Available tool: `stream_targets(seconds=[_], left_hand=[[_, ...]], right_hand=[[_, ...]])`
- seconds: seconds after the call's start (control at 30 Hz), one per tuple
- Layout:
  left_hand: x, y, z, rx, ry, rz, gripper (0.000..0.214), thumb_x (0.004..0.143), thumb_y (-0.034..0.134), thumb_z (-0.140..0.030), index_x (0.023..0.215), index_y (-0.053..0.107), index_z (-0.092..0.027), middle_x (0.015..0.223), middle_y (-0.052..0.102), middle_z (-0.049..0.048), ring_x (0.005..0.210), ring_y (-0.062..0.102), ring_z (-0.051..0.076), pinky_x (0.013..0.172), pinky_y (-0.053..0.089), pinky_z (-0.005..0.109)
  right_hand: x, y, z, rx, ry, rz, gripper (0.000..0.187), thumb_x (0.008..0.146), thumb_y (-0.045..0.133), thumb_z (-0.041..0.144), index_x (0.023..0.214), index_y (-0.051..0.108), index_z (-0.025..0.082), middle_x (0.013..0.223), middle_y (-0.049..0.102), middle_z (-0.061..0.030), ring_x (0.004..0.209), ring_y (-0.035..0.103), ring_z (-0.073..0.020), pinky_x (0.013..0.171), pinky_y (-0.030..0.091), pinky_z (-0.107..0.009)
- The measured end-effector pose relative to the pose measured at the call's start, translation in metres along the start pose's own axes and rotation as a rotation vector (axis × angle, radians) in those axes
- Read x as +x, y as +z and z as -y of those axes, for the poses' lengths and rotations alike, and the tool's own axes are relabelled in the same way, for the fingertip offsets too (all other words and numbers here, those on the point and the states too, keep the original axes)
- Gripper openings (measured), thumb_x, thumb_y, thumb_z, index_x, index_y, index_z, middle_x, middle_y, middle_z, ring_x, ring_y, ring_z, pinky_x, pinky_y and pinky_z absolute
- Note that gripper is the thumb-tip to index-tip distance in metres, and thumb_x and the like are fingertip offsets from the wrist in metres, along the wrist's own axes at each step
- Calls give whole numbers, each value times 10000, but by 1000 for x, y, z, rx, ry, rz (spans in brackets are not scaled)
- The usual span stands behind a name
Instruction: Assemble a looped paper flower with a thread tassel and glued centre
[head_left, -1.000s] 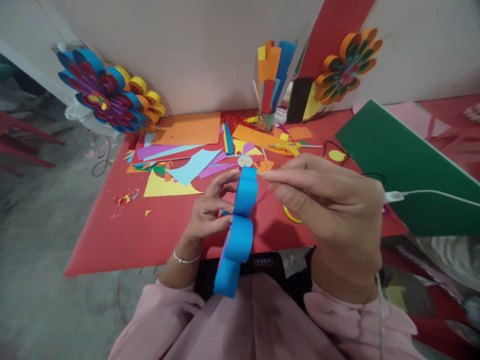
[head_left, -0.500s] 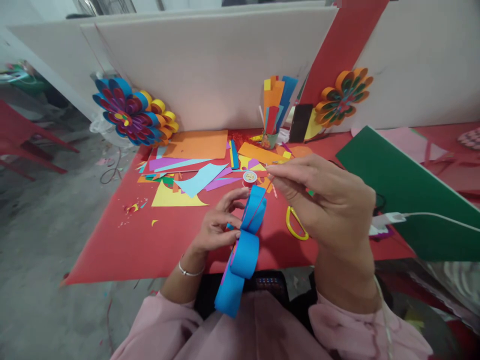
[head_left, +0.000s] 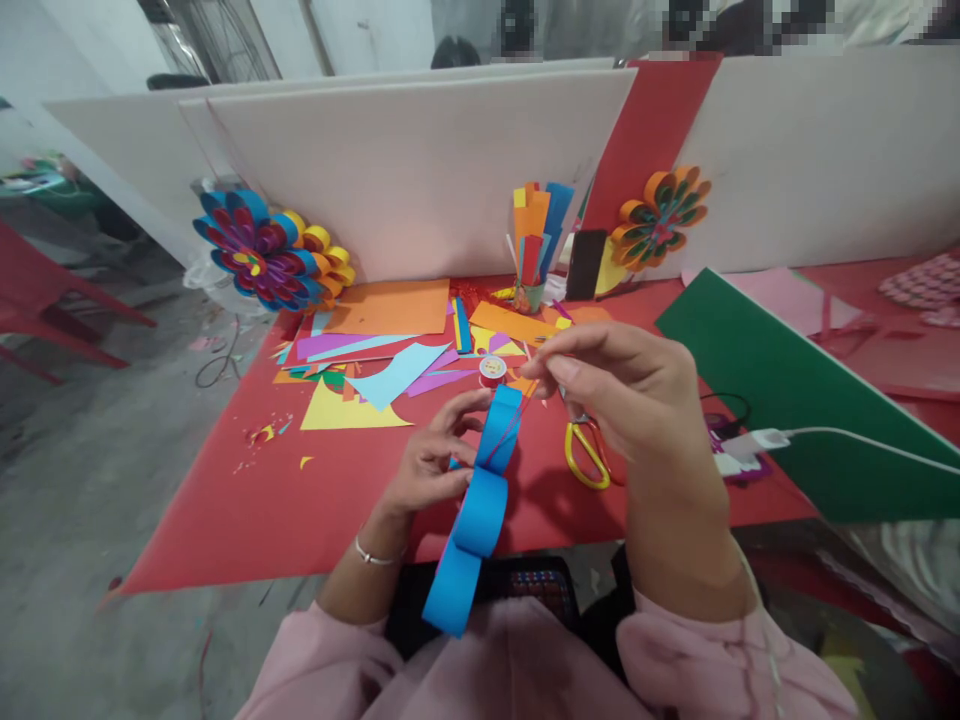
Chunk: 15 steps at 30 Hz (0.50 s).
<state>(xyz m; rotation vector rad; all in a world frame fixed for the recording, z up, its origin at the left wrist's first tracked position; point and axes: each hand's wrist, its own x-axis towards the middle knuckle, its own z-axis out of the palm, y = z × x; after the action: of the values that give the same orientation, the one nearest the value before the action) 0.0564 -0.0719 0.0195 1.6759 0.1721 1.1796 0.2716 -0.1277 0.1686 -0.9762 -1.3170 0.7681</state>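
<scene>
A paper flower made of blue loops (head_left: 482,512), with a little purple showing at its edge, is held edge-on above my lap. My left hand (head_left: 429,465) grips it from the left, fingers closed at its side. A thin red thread (head_left: 514,428) runs from the blue loops up to my right hand (head_left: 637,385), where thumb and forefinger pinch it. Whether a needle is in that pinch I cannot make out. Just beyond the flower stands a thread spool (head_left: 493,370) with a white top. Yellow-handled scissors (head_left: 587,462) lie beneath my right hand, partly covered by it.
Coloured paper scraps (head_left: 397,375) lie across the red table (head_left: 247,510). Behind them is a cup of paper strips (head_left: 531,292). Finished paper flowers (head_left: 255,255) lean at the left by a white board (head_left: 405,170). A green board (head_left: 795,400) and a white cable plug (head_left: 769,440) are on the right.
The view has tipped up slightly. My right hand has come a little left and closer to the flower, uncovering more of the scissors. My left hand keeps its grip.
</scene>
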Motion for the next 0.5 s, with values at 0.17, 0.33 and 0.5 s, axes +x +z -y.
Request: stream_targets(seconds=[0.17,0.33,0.5], left_hand=[[0,0,1,7,14,5,133,882,808,-362,857,784,-234,1605,506,78,1428,542,359,1130,501,528],[1,0,-4,-2,20,12,104,878,816,-355,888,795,-254,1609,504,63,1430,546,358,1087,529,516],[3,2,-7,4,39,-3,150,887,812,-383,874,803,-234,1590,523,66,1434,548,352,1103,524,489]], right_hand=[[1,2,-4,107,23,-9,53,862,778,240,913,789,242,741,735,13,619,665,-130,571,563,-269],[-4,0,3,228,15,43,176,854,751,215,997,818,290,710,676,19,619,625,-138,546,524,-274],[-28,5,28,229,0,58,241,887,702,147,1006,829,313,771,703,12,654,640,-146,609,549,-307]])
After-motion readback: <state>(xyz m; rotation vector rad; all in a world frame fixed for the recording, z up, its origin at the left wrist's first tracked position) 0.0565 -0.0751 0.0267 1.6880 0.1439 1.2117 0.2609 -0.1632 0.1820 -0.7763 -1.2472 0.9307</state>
